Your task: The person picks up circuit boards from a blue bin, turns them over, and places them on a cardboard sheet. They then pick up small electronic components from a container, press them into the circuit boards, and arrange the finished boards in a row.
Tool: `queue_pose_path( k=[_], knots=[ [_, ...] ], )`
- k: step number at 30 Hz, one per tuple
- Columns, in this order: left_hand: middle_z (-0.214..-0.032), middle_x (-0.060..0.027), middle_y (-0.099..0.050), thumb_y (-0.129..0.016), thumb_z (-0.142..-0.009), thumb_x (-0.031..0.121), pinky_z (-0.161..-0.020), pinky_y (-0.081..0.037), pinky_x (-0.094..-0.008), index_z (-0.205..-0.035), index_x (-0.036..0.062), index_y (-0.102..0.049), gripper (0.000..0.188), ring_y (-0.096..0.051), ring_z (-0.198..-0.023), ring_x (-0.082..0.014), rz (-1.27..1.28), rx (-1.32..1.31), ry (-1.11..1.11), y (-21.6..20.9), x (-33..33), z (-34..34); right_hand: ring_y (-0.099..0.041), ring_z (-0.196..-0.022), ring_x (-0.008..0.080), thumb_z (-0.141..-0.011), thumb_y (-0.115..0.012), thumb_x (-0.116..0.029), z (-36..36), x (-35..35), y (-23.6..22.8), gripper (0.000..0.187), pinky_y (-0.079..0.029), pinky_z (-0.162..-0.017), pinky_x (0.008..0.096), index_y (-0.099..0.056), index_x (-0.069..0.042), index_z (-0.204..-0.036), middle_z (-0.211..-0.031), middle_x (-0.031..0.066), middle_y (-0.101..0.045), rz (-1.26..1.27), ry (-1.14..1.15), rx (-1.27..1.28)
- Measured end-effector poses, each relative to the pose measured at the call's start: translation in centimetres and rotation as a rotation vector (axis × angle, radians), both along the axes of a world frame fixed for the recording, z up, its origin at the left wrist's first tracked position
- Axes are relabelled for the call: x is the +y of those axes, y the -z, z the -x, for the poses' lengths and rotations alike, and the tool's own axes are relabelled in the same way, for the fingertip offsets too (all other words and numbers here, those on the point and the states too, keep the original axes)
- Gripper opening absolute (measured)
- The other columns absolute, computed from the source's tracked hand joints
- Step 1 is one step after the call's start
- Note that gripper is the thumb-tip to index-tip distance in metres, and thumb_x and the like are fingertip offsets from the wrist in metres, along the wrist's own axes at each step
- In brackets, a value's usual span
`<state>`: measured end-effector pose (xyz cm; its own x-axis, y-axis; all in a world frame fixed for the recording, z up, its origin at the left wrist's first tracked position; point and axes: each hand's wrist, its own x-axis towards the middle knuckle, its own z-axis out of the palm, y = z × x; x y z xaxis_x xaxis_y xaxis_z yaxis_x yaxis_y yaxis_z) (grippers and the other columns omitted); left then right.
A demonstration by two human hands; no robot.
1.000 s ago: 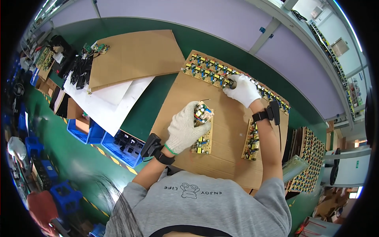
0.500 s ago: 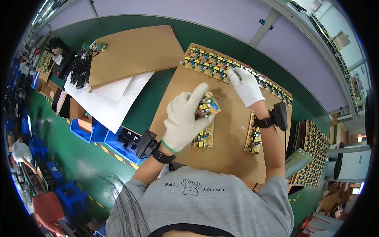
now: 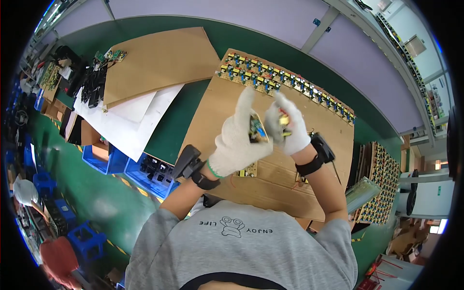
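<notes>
White gloves cover both my hands above a brown cardboard sheet. My left hand is closed on a small circuit board, its thumb sticking up. Close beside it on the right, my right hand grips another circuit board with a yellow part; motion blurs it. Along the sheet's far edge lie rows of populated circuit boards. Nearer to me, partly hidden below the left hand and forearm, is another circuit board. One more shows slightly beside my right wrist.
At the left, a second cardboard sheet lies over white paper, beside black cables. Blue bins stand below the green bench edge. Stacked boards are at the right, near a clear plastic bundle.
My right hand has come back from the far row toward my left hand, and a circuit board now shows in it. The board in my left hand has tilted.
</notes>
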<state>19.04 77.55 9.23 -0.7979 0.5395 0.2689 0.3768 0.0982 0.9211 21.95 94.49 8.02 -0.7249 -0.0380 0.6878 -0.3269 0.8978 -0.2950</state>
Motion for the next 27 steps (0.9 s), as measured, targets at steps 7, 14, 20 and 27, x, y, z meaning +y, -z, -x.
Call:
queue_pose_path(
  k=[7,14,20,27],
  knots=[
    [-0.098,-0.0177,-0.062,-0.079,-0.069,0.023,-0.08,-0.051,-0.0433,-0.144,0.0017,-0.031,0.091,-0.064,-0.086,-0.0339,0.328,0.244,0.027,1.6,-0.5,1.0,-0.064,-0.093,0.0399,-0.09,-0.051,-0.059,0.9,5.4,0.8,0.06,-0.05,-0.082,0.0472,-0.06,-0.001,-0.1,-0.098,0.0231,-0.066,0.067,0.701,-0.825],
    [-0.116,-0.0281,-0.058,-0.077,-0.074,0.035,-0.091,-0.048,-0.0449,-0.144,-0.0006,-0.029,0.093,-0.059,-0.107,-0.0416,0.227,-0.001,-0.012,3.7,-1.2,1.7,-0.061,-0.1,0.035,-0.077,-0.075,-0.042,-1.3,8.1,0.2,0.062,-0.051,-0.083,0.0429,-0.057,-0.002,-0.121,-0.112,0.02,-0.059,-0.075,0.33,-0.759],
    [-0.137,-0.0277,-0.046,-0.081,-0.071,0.032,-0.105,-0.039,-0.0431,-0.148,0.0013,-0.023,0.101,-0.047,-0.127,-0.0399,0.251,-0.059,0.006,3.6,-0.7,1.6,-0.061,-0.09,0.0262,-0.069,-0.083,-0.03,1.4,8.9,2.3,0.064,-0.05,-0.081,0.0369,-0.056,-0.005,-0.122,-0.103,0.014,-0.06,0.087,0.369,-0.61],
    [-0.13,-0.0279,-0.048,-0.078,-0.07,0.02,-0.096,-0.046,-0.043,-0.15,0.0018,-0.015,0.103,-0.057,-0.113,-0.0393,0.167,-0.018,0.034,3.0,-1.3,1.7,-0.062,-0.092,0.0284,-0.072,-0.081,-0.038,2.6,7.6,2.2,0.065,-0.05,-0.082,0.0377,-0.058,-0.001,-0.12,-0.108,0.0172,-0.062,0.024,0.467,-0.45]
  ],
)
